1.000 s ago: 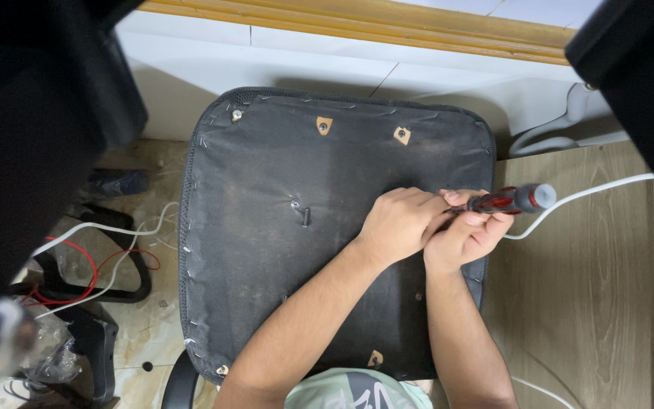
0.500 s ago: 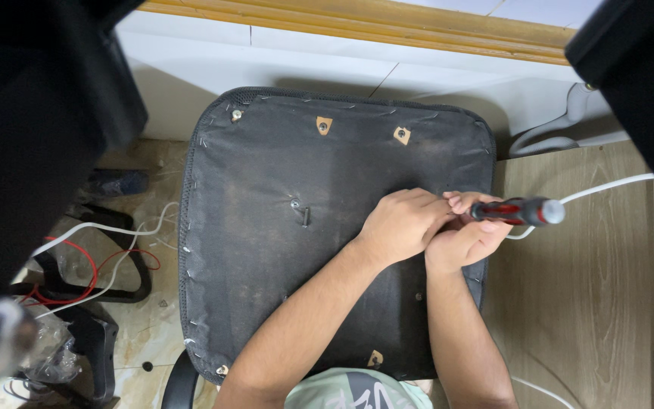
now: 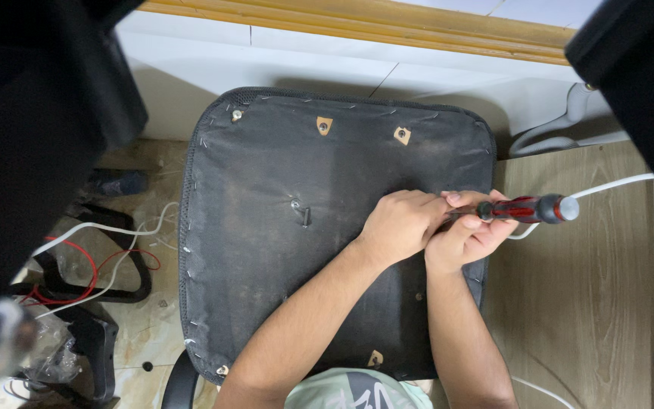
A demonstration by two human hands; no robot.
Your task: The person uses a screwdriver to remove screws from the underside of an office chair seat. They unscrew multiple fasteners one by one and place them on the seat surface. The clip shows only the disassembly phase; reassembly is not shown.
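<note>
Head view, looking down. An upturned chair seat base covered in dusty black stapled fabric [image 3: 289, 227] lies flat in the centre, its near edge close to the person's body and its far edge by a white tiled step [image 3: 281, 64] topped with a wooden strip [image 3: 357, 26].

The right hand [image 3: 469, 236] is curled closed around the front of a red-and-black-handled screwdriver with a grey end cap [image 3: 527, 208]. The tool lies nearly level, handle pointing right beyond the seat's right edge; its shaft runs left into the space between the two hands, and its tip is hidden.

The left hand [image 3: 401, 223] rests knuckles-up on the fabric just beside the right hand, touching it, fingers bent and closed down over the spot where the shaft ends. Whether it pinches anything cannot be told.

On the fabric: three small tan wooden patches with screw holes [image 3: 325, 125] near the far edge, a metal screw point [image 3: 295, 203] near the middle, and a row of staples along the left border.

To the right lies wood-grain flooring [image 3: 592, 303], crossed by a white cable [image 3: 607, 185] that passes behind the screwdriver handle. To the left, on marbled tile, lie red and white wires [image 3: 107, 261] and a black chair part [image 3: 115, 250].
</note>
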